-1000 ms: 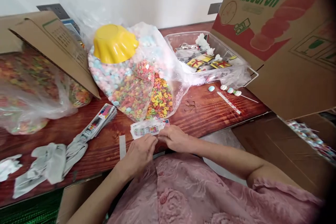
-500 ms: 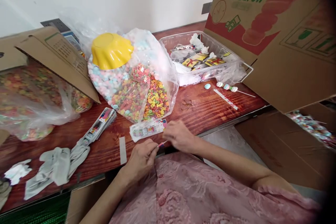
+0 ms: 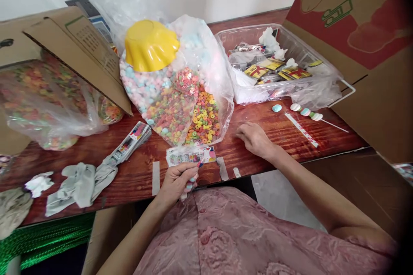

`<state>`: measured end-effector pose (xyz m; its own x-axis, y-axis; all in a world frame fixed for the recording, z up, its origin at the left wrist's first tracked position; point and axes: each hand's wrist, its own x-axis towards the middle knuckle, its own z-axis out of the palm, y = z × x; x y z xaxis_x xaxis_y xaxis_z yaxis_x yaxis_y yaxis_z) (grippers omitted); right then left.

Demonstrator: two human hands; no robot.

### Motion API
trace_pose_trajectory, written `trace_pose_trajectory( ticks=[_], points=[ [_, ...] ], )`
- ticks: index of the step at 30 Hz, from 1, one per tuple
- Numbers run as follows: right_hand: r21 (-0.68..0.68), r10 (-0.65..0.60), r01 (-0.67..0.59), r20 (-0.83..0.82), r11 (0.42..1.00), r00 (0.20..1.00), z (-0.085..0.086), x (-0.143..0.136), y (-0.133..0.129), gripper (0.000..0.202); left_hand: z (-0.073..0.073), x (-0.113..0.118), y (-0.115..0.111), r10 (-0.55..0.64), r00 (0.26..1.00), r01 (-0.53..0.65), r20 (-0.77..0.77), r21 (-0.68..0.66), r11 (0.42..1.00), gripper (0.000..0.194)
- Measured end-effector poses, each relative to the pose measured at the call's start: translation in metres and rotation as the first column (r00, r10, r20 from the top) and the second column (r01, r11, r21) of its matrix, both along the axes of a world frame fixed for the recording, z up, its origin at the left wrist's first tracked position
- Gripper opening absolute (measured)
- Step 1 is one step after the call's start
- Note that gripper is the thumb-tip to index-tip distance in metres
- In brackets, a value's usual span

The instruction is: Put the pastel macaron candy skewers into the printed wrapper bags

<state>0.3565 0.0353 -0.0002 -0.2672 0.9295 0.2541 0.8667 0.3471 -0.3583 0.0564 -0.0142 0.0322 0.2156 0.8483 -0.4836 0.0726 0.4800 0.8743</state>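
My left hand (image 3: 177, 182) is closed around a candy skewer in a clear printed wrapper (image 3: 191, 184), near the table's front edge. Blue and pink candy pieces show below the fingers, and the wrapper's coloured end pokes out above the thumb. Further right, my right hand (image 3: 254, 139) rests on the tabletop with its fingers curled down; what they pinch, if anything, is hidden. Just beyond the left hand lies a flat printed wrapper (image 3: 190, 155). Right of the right hand are a loose blue candy (image 3: 276, 108), an unwrapped candy skewer (image 3: 306, 112) and a red-and-white paper strip (image 3: 301, 129).
A yellow fluted bowl (image 3: 150, 47) sits upside down on a large bag of pastel candies and ring-shaped pieces (image 3: 206, 116). Behind right stands a clear plastic tray (image 3: 258, 94) of packets, beside a cardboard box (image 3: 371, 103). Left are stacked wrappers (image 3: 130, 142) and grey gloves (image 3: 79, 184).
My right hand has left the left hand and reached forward and right, over the spot where thin gold twist ties lay. The left hand still holds the wrapped skewer. The view has shifted.
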Motion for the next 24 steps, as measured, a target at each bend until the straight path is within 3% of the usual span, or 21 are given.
trace_pose_trajectory(
  ticks=[2, 4, 7, 10, 15, 18, 21, 24],
  points=[
    [0.060, -0.003, 0.020, -0.265, 0.998, 0.964, 0.012, -0.016, -0.014, 0.022, 0.004, 0.003, 0.001, -0.012, 1.000, 0.012, -0.018, -0.006, 1.000, 0.035],
    [0.155, 0.063, 0.023, -0.528, 0.988, 0.847, 0.023, -0.045, -0.029, 0.016, 0.008, 0.010, 0.004, -0.054, 0.998, 0.054, -0.008, -0.004, 0.999, 0.032],
    [0.265, 0.220, -0.099, -0.480, 0.959, 0.849, 0.030, -0.095, -0.047, 0.020, 0.008, 0.020, 0.012, -0.051, 0.997, 0.046, 0.054, 0.078, 0.996, 0.030],
    [0.240, 0.209, -0.108, -0.450, 0.965, 0.868, 0.022, -0.128, -0.054, 0.029, 0.002, 0.019, 0.013, -0.012, 0.996, -0.002, 0.088, 0.149, 0.989, 0.024],
    [-0.017, 0.125, -0.198, -0.723, 0.980, 0.679, 0.002, -0.138, -0.048, 0.021, -0.007, -0.002, 0.005, -0.015, 0.983, 0.000, 0.183, 0.086, 0.996, 0.019],
    [-0.126, 0.046, -0.230, -0.781, 0.965, 0.623, 0.000, -0.142, -0.043, 0.018, -0.008, -0.013, 0.002, 0.008, 0.982, -0.028, 0.188, 0.107, 0.994, 0.026],
    [-0.125, 0.013, -0.162, -0.751, 0.979, 0.661, 0.004, -0.150, -0.042, 0.028, -0.007, -0.018, 0.001, 0.008, 0.981, -0.032, 0.193, 0.121, 0.992, 0.034],
    [0.009, 0.042, -0.049, -0.683, 0.999, 0.729, 0.007, -0.155, -0.044, 0.041, -0.008, -0.019, 0.000, 0.038, 0.980, -0.069, 0.194, 0.159, 0.985, 0.036]
  ],
)
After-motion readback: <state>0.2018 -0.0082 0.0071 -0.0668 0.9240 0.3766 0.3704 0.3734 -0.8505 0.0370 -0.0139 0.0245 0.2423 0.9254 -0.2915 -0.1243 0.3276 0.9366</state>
